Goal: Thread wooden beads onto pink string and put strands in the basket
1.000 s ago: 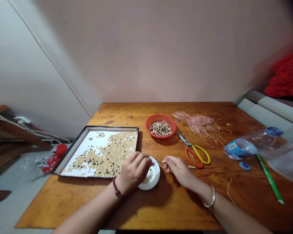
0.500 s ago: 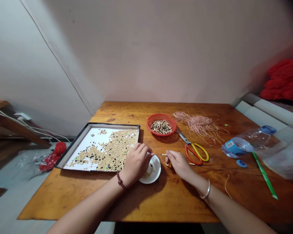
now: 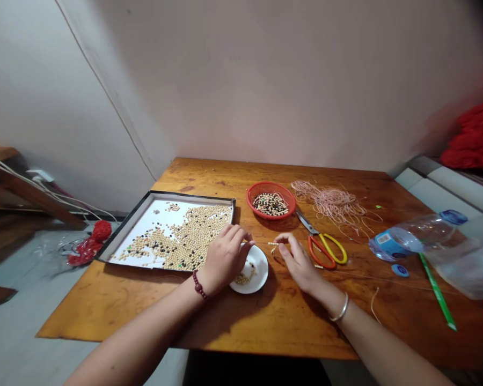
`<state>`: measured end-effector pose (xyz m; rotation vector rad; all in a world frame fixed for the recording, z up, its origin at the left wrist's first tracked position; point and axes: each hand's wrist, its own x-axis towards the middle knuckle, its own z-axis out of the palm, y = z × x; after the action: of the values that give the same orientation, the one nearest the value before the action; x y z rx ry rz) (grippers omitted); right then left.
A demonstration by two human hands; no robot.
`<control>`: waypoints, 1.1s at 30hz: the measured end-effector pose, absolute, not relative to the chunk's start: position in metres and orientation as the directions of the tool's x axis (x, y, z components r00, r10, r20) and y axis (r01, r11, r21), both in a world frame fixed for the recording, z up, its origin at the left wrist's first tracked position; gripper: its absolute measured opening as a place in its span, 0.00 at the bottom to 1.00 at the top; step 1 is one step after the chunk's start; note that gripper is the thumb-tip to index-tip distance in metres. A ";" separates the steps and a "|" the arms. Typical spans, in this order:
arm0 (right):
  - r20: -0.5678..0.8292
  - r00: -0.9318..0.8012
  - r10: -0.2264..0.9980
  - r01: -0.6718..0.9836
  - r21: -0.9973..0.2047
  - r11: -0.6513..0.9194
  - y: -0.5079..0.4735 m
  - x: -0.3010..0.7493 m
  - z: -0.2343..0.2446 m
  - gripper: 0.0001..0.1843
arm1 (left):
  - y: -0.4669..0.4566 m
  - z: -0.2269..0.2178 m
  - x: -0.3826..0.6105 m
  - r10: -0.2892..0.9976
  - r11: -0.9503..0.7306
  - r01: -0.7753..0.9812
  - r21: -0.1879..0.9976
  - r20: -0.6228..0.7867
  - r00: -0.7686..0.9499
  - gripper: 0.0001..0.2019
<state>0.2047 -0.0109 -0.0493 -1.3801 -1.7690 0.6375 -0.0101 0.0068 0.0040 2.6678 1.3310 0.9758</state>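
Pinkish-white wall [image 3: 265,80] behind a worn wooden table [image 3: 104,305], with white cables [image 3: 36,187] running along the far left and a tangle of red yarn [image 3: 90,246] sitting on a plastic sheet on the floor.

On the left of the table there's a black-rimmed tray [image 3: 165,195] with a white base, spread with mostly tan wooden beads [image 3: 185,236] and some dark ones. My left hand [image 3: 225,260], with a dark red beaded bracelet [image 3: 199,285] on the wrist, sits just past the tray's near right corner. Its fingers are curled and pressed together, tips at the edge of a small white saucer [image 3: 260,262] holding a little pile of tan beads [image 3: 244,279]. Can't tell if they're pinching anything.

My right hand [image 3: 300,262], with a silver bangle [image 3: 340,308], is loosely open, thumb and fingers apart. A short string of beads [image 3: 272,245] lies just left of the fingertips, but I can't see a proper grip on it.

Farther back is a red plastic basket [image 3: 270,185] of mixed beads, then a loose heap of pink cord [image 3: 334,203]. Red-and-yellow-handled scissors [image 3: 322,249] lie nearer. Off right are a clear plastic bottle [image 3: 410,236], its blue cap [image 3: 400,271], a green stick [image 3: 437,289] and red cloth [image 3: 470,150].
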 end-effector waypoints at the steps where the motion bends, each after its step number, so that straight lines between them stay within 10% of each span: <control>1: 0.300 -0.131 0.945 0.563 -0.762 0.319 -0.011 0.205 -0.047 0.12 | 0.006 0.005 -0.010 0.710 -0.655 0.709 0.262 0.534 0.459 0.07; 13: 0.434 -0.288 0.854 0.485 -0.702 0.521 -0.011 0.204 -0.041 0.20 | 0.004 0.002 -0.007 0.688 -0.683 0.682 0.261 0.543 0.482 0.08; 33: 0.532 -0.129 0.837 0.679 -0.567 0.465 -0.008 0.209 -0.041 0.17 | 0.018 -0.001 -0.012 0.856 -0.514 0.624 0.588 0.398 0.330 0.10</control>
<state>0.2085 -0.0078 -0.0415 -1.2741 -1.8683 0.2344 -0.0123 0.0185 -0.0013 2.2713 1.3194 0.9858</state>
